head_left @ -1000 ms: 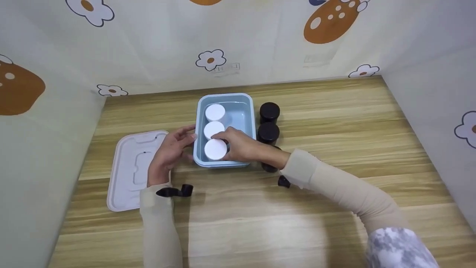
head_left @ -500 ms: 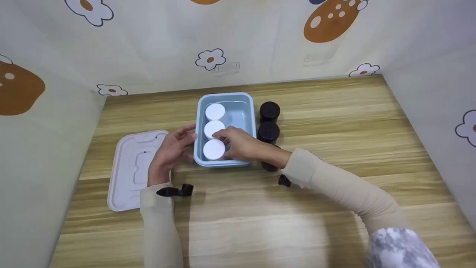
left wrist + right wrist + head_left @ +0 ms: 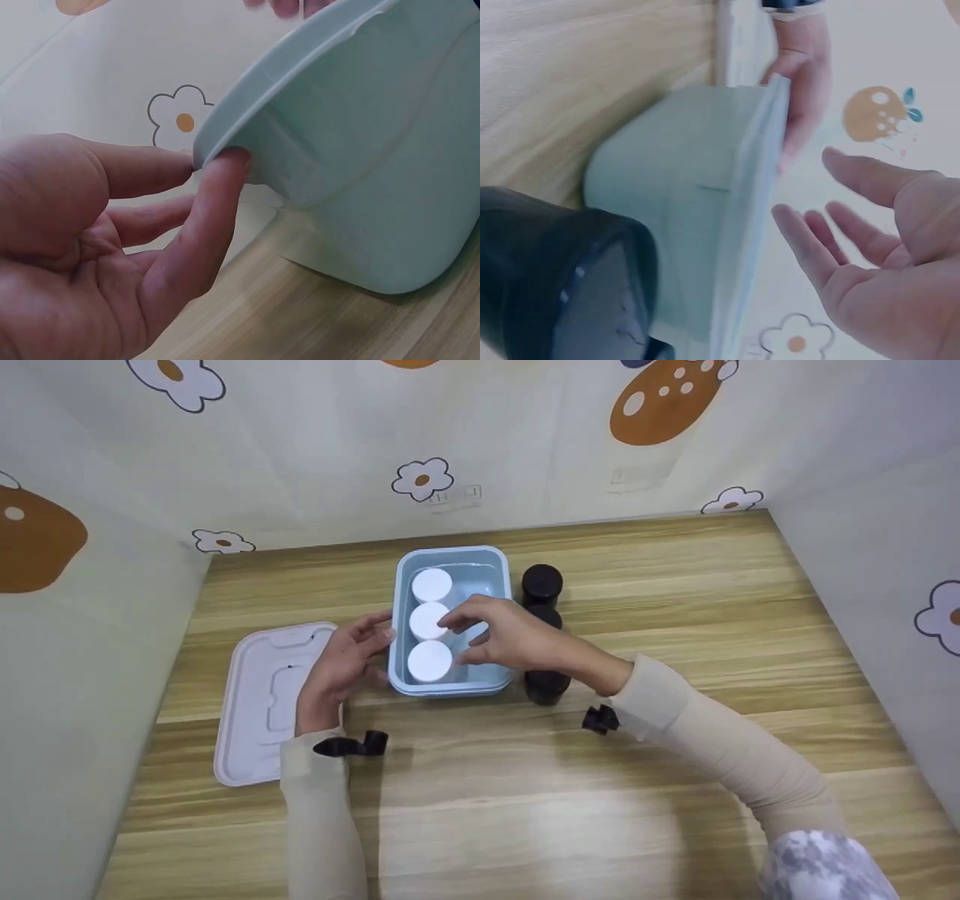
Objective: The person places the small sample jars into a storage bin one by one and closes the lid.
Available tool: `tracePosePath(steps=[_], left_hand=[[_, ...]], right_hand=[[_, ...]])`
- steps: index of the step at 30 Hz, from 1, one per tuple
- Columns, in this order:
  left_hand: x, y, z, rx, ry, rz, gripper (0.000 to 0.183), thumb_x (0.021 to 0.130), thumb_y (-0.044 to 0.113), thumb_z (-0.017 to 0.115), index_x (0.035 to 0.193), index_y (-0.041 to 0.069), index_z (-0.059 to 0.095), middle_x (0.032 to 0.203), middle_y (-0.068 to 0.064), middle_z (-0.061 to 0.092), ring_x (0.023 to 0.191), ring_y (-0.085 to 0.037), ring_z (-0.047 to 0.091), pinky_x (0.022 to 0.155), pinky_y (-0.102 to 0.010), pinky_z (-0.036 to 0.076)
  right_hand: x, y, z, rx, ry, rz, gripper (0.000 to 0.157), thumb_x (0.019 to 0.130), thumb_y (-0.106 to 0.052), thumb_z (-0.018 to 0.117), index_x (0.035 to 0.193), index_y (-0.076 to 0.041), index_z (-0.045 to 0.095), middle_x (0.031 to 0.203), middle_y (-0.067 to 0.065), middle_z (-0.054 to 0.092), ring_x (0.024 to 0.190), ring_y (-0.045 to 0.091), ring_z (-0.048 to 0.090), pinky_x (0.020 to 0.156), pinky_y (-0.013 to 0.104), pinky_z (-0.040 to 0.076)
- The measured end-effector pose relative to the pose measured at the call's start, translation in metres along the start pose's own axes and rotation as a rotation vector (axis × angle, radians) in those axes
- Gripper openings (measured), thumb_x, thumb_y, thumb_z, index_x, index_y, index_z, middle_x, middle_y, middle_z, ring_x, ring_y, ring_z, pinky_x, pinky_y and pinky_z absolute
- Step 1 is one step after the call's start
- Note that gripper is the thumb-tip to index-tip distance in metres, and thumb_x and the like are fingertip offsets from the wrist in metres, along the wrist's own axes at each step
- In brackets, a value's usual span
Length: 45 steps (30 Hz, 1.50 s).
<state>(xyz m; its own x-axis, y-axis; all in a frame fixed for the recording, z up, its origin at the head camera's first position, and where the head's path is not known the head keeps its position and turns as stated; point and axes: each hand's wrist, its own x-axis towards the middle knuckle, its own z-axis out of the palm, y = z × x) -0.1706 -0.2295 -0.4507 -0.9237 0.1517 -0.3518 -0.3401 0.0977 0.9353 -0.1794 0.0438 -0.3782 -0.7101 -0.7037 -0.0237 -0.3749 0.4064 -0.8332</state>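
In the head view a light blue plastic box [image 3: 471, 688] stands at the table's middle. Three white-lidded round containers sit in a row along its left side: a far one [image 3: 433, 584], a middle one [image 3: 427, 621] and a near one [image 3: 430, 661]. My left hand [image 3: 345, 669] touches the box's left rim; the left wrist view shows the thumb [image 3: 221, 195] and a finger against the rim from outside. Above the box hovers my right hand [image 3: 514, 634], thumb and fingers spread apart, holding nothing. The right wrist view shows its fingertips apart beside the rim.
Right of the box stands a row of black round containers: a far one [image 3: 541, 583], a middle one partly behind my right hand, and a near one [image 3: 546, 687]. A pale flat lid [image 3: 251, 705] lies left on the wooden table [image 3: 480, 810]. Patterned sheets [image 3: 315, 457] enclose the table.
The near white-lidded container shifted slightly left. My right hand let go of it, then rose and drew back to the right. My left hand stayed at the box's rim.
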Motion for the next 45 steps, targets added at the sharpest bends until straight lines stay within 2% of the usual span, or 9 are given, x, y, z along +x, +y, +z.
tracePosePath(steps=[5, 11, 17, 24, 28, 31, 36, 41, 45], left_hand=[[0.0, -0.001, -0.001, 0.003, -0.007, 0.006, 0.05, 0.104, 0.022, 0.054, 0.151, 0.01, 0.042, 0.126, -0.009, 0.063, 0.104, -0.015, 0.066, 0.056, -0.025, 0.059], [-0.002, -0.003, -0.001, 0.003, 0.005, 0.021, 0.05, 0.104, 0.02, 0.054, 0.151, 0.008, 0.042, 0.121, -0.007, 0.064, 0.102, -0.014, 0.066, 0.058, -0.028, 0.06], [-0.002, -0.005, 0.0, -0.017, -0.013, 0.054, 0.051, 0.104, 0.018, 0.055, 0.151, 0.003, 0.04, 0.114, -0.003, 0.065, 0.1, -0.013, 0.066, 0.06, -0.032, 0.061], [-0.002, -0.005, 0.001, -0.002, 0.005, 0.017, 0.049, 0.104, 0.021, 0.056, 0.15, 0.009, 0.044, 0.118, -0.003, 0.064, 0.104, -0.016, 0.066, 0.059, -0.03, 0.06], [-0.002, -0.004, 0.001, 0.008, 0.009, 0.023, 0.049, 0.104, 0.021, 0.056, 0.149, 0.009, 0.045, 0.114, -0.003, 0.063, 0.102, -0.016, 0.065, 0.058, -0.03, 0.06], [-0.002, -0.003, 0.001, 0.004, 0.009, 0.041, 0.049, 0.103, 0.02, 0.057, 0.149, 0.007, 0.045, 0.108, -0.002, 0.064, 0.098, -0.014, 0.067, 0.056, -0.03, 0.059], [-0.002, -0.001, 0.003, -0.005, 0.018, 0.04, 0.047, 0.103, 0.018, 0.057, 0.147, 0.008, 0.047, 0.104, -0.001, 0.065, 0.096, -0.014, 0.067, 0.053, -0.03, 0.058], [-0.001, -0.001, 0.004, -0.009, 0.003, 0.042, 0.048, 0.103, 0.017, 0.056, 0.148, 0.006, 0.044, 0.108, -0.002, 0.065, 0.098, -0.014, 0.067, 0.052, -0.029, 0.058], [0.0, 0.0, 0.004, -0.016, -0.011, 0.055, 0.048, 0.104, 0.015, 0.054, 0.149, 0.004, 0.043, 0.109, -0.003, 0.065, 0.097, -0.013, 0.068, 0.051, -0.027, 0.058]], right_hand=[[-0.012, -0.002, -0.014, 0.056, 0.042, -0.059, 0.041, 0.085, -0.003, 0.077, 0.125, -0.002, 0.067, 0.125, 0.02, 0.06, 0.12, 0.031, 0.059, 0.094, 0.033, 0.06], [-0.018, 0.004, -0.032, 0.105, 0.103, -0.079, 0.041, 0.085, -0.003, 0.078, 0.124, 0.0, 0.066, 0.128, 0.017, 0.064, 0.12, 0.03, 0.062, 0.093, 0.035, 0.06], [-0.023, 0.019, -0.046, 0.166, 0.17, -0.026, 0.042, 0.087, -0.006, 0.077, 0.128, -0.003, 0.066, 0.13, 0.014, 0.066, 0.112, 0.027, 0.066, 0.093, 0.029, 0.059], [-0.029, 0.039, -0.057, 0.287, 0.288, 0.017, 0.045, 0.086, -0.005, 0.078, 0.129, -0.001, 0.064, 0.131, 0.018, 0.065, 0.114, 0.029, 0.066, 0.095, 0.027, 0.057], [-0.031, 0.055, -0.063, 0.36, 0.379, 0.034, 0.045, 0.086, -0.006, 0.077, 0.129, -0.001, 0.064, 0.132, 0.017, 0.065, 0.11, 0.023, 0.067, 0.092, 0.025, 0.058], [-0.032, 0.068, -0.065, 0.391, 0.444, 0.014, 0.046, 0.086, -0.005, 0.078, 0.13, 0.0, 0.064, 0.132, 0.016, 0.065, 0.111, 0.017, 0.066, 0.097, 0.03, 0.057], [-0.032, 0.085, -0.067, 0.471, 0.525, -0.045, 0.049, 0.085, 0.001, 0.076, 0.132, 0.004, 0.06, 0.135, 0.021, 0.061, 0.121, 0.018, 0.061, 0.108, 0.045, 0.05], [-0.03, 0.096, -0.07, 0.49, 0.587, -0.065, 0.05, 0.085, 0.002, 0.075, 0.132, 0.003, 0.06, 0.136, 0.022, 0.06, 0.124, 0.018, 0.059, 0.106, 0.04, 0.051], [-0.028, 0.109, -0.07, 0.463, 0.605, -0.047, 0.05, 0.085, -0.001, 0.076, 0.133, 0.002, 0.06, 0.138, 0.021, 0.059, 0.127, 0.017, 0.057, 0.11, 0.046, 0.046]])
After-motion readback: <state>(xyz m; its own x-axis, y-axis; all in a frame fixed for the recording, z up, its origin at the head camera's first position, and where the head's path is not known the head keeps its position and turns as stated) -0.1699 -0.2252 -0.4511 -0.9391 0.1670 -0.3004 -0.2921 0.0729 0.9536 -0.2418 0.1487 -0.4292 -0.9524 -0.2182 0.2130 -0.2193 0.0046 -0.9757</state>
